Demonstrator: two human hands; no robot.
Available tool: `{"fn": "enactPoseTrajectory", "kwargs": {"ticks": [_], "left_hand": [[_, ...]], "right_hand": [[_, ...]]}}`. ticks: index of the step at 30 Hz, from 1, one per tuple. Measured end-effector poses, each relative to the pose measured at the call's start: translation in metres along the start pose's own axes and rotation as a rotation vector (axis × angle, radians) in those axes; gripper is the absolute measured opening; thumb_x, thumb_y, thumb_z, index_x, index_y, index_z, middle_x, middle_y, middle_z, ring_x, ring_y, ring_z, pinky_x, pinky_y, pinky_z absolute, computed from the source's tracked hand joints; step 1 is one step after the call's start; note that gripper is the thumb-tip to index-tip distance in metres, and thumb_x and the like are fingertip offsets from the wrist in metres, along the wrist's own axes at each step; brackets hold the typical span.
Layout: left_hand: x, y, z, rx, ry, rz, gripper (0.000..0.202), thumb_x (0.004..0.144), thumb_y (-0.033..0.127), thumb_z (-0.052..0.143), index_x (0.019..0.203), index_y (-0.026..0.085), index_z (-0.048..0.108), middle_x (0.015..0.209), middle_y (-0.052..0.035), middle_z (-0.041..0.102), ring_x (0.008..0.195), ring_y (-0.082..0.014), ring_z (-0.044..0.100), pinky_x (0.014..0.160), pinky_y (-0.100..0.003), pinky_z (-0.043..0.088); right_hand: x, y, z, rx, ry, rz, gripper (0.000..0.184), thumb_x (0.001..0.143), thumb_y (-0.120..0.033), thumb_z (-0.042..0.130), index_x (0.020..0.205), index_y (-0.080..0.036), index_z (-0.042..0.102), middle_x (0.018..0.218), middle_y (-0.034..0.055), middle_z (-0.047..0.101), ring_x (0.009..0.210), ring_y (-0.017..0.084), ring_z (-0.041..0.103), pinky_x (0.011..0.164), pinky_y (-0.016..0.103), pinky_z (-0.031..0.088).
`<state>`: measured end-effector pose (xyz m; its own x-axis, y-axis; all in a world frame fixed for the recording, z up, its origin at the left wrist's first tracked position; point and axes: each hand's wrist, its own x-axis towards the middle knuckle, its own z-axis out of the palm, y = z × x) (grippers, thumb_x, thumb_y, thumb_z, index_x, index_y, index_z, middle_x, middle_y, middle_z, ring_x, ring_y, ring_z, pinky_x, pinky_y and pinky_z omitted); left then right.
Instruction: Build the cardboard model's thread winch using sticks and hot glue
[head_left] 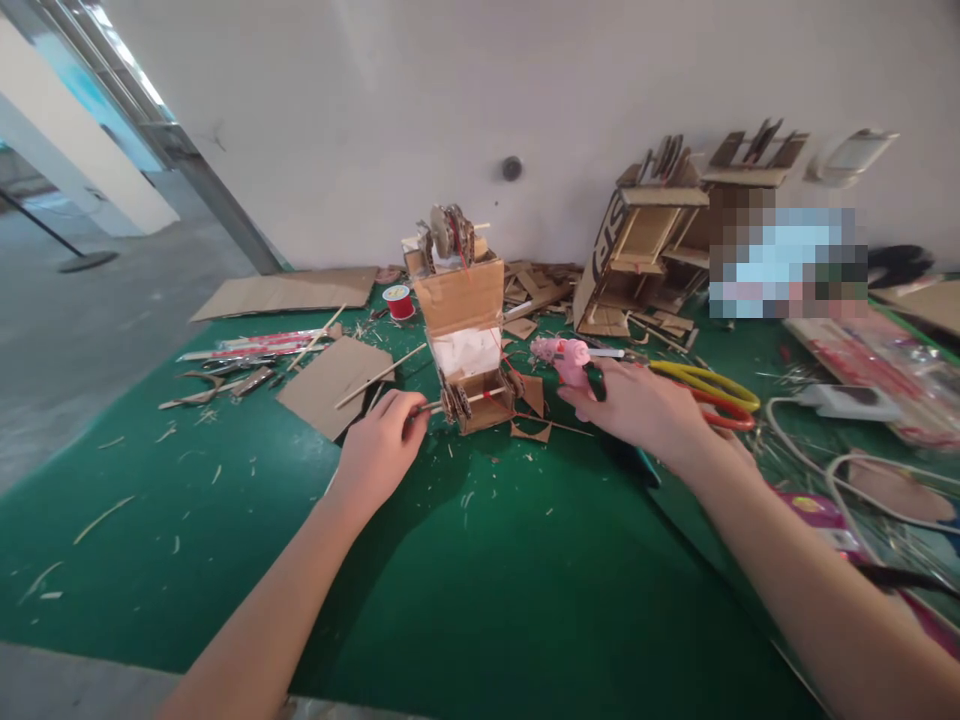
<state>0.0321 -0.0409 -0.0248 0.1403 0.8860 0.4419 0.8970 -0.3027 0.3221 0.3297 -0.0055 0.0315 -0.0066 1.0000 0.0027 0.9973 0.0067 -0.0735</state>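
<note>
In the middle of the green table stands a cardboard model with a reel-like wheel stack on top, red thread and a thin wooden axle low down. My left hand is closed in a pinch on the left end of that wooden stick. To the model's right, my right hand is wrapped round the handle of a pink hot glue gun, whose nozzle points left towards the model. A white glue stick protrudes from the gun's back. My fingers partly hide the trigger and handle.
A red thread spool, a flat cardboard piece and wooden sticks lie left. Yellow-handled pliers, a white cable and packets crowd the right. Another cardboard model stands behind, by the wall. Scraps litter the green tabletop.
</note>
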Motion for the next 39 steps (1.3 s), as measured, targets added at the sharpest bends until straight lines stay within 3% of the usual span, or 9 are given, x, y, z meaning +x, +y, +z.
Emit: {"fn": "enactPoseTrajectory", "kwargs": {"ticks": [3,8,12,14,17,21,27,34,39], "left_hand": [[0.000,-0.001,0.002,-0.021,0.007,0.023,0.007,0.091,0.023,0.050,0.095,0.022,0.056,0.092,0.0005,0.061,0.073,-0.0109,0.058,0.065,-0.022,0.044],[-0.001,0.000,0.000,-0.038,0.003,0.030,0.008,0.092,0.022,0.049,0.095,0.022,0.057,0.091,-0.0008,0.061,0.074,-0.0119,0.059,0.066,-0.023,0.046],[-0.001,0.002,-0.002,-0.051,0.001,0.036,0.008,0.092,0.021,0.048,0.094,0.021,0.056,0.091,-0.0017,0.062,0.073,-0.0124,0.059,0.065,-0.023,0.046],[-0.001,0.002,-0.002,-0.046,-0.001,0.039,0.008,0.092,0.021,0.048,0.094,0.021,0.056,0.089,-0.0016,0.061,0.071,-0.0120,0.059,0.064,-0.023,0.046],[-0.001,0.002,-0.002,-0.029,-0.009,0.045,0.006,0.091,0.022,0.049,0.094,0.021,0.055,0.086,-0.0009,0.060,0.068,-0.0115,0.057,0.062,-0.023,0.046],[-0.001,0.002,-0.001,-0.019,0.017,0.046,0.013,0.090,0.025,0.053,0.102,0.021,0.055,0.091,-0.0015,0.060,0.065,-0.0107,0.057,0.060,-0.023,0.046],[0.000,0.000,-0.002,-0.050,0.016,0.114,0.014,0.092,0.018,0.047,0.100,0.021,0.057,0.100,-0.0031,0.062,0.078,-0.0125,0.062,0.068,-0.024,0.049],[0.000,0.001,-0.002,-0.063,0.035,0.140,0.013,0.092,0.018,0.047,0.098,0.021,0.058,0.098,-0.0040,0.063,0.078,-0.0131,0.062,0.067,-0.025,0.050],[0.001,0.002,-0.002,-0.061,0.034,0.149,0.013,0.092,0.017,0.047,0.097,0.020,0.058,0.097,-0.0041,0.063,0.078,-0.0132,0.061,0.067,-0.025,0.050]], "right_hand": [[0.016,-0.006,0.018,0.090,0.029,0.030,0.048,0.086,-0.058,0.042,0.106,-0.020,0.063,0.113,0.0132,0.066,0.100,0.030,0.062,0.070,0.035,0.046],[0.022,-0.005,0.025,0.278,0.226,0.086,0.035,0.088,-0.043,0.043,0.091,-0.016,0.064,0.095,0.0155,0.069,0.087,0.028,0.064,0.065,0.032,0.044],[0.000,-0.002,0.011,0.755,0.408,0.080,0.037,0.087,-0.045,0.048,0.100,-0.014,0.062,0.064,0.0052,0.064,0.061,0.021,0.062,0.057,0.030,0.045],[-0.018,-0.006,0.008,0.950,0.426,0.022,0.035,0.087,-0.044,0.050,0.101,-0.015,0.064,0.052,-0.0006,0.057,0.051,0.017,0.057,0.054,0.028,0.046],[-0.046,-0.012,0.014,1.039,0.339,-0.081,0.027,0.085,-0.042,0.054,0.081,-0.017,0.063,0.045,-0.0027,0.051,0.041,0.014,0.049,0.045,0.027,0.042],[-0.066,-0.013,0.032,0.932,0.217,-0.212,0.030,0.088,-0.042,0.050,0.068,-0.020,0.057,0.046,-0.0022,0.048,0.041,0.014,0.047,0.043,0.027,0.039],[-0.062,-0.014,0.040,0.717,0.187,-0.335,0.025,0.090,-0.038,0.049,0.072,-0.021,0.056,0.061,0.0014,0.057,0.054,0.017,0.055,0.051,0.028,0.044],[-0.059,-0.019,0.043,0.671,0.157,-0.377,0.022,0.093,-0.035,0.046,0.084,-0.021,0.059,0.079,0.0049,0.066,0.071,0.020,0.062,0.064,0.031,0.048],[-0.058,-0.020,0.046,0.644,0.155,-0.345,0.024,0.093,-0.037,0.045,0.083,-0.020,0.058,0.079,0.0051,0.066,0.071,0.020,0.062,0.064,0.031,0.047]]}}
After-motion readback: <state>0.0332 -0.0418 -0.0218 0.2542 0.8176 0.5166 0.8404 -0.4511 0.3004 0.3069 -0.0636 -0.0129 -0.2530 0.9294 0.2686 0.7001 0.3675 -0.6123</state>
